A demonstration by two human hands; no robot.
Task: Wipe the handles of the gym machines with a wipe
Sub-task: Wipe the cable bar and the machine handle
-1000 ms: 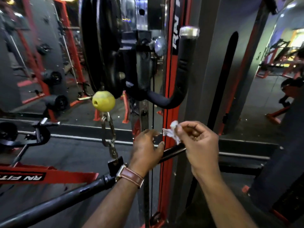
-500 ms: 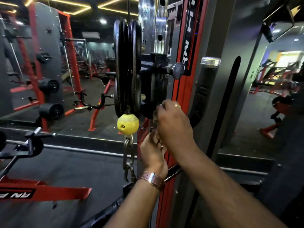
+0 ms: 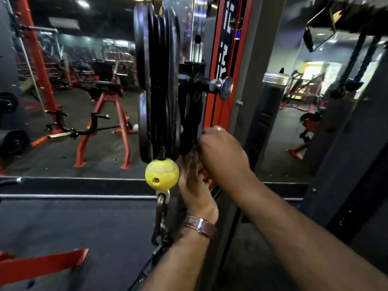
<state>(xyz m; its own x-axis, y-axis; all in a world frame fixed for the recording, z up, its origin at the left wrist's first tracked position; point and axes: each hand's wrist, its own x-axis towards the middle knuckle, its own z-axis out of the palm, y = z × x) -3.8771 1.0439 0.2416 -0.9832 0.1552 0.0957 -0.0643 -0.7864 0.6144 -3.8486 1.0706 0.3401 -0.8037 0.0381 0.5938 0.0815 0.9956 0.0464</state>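
Note:
The machine's black curved handle rises at the right of the red upright and ends in a chrome cap. My right hand is at the handle's lower bend, just under the black pulley bracket, with its fingers curled. The wipe is hidden inside that hand. My left hand, with a brown watch at the wrist, reaches up beneath the right hand. Its fingers point upward against the machine and their tips are lost in shadow.
A yellow stopper ball hangs from the black pulley discs, with a chain below it, just left of my hands. A chrome knob sticks out above them. A mirror wall shows benches and racks; a red frame bar lies low left.
My right hand, which pinched the white wipe in the open, has gone up to the handle's lower bend. My left hand left the black bar and followed. The view tilted upward.

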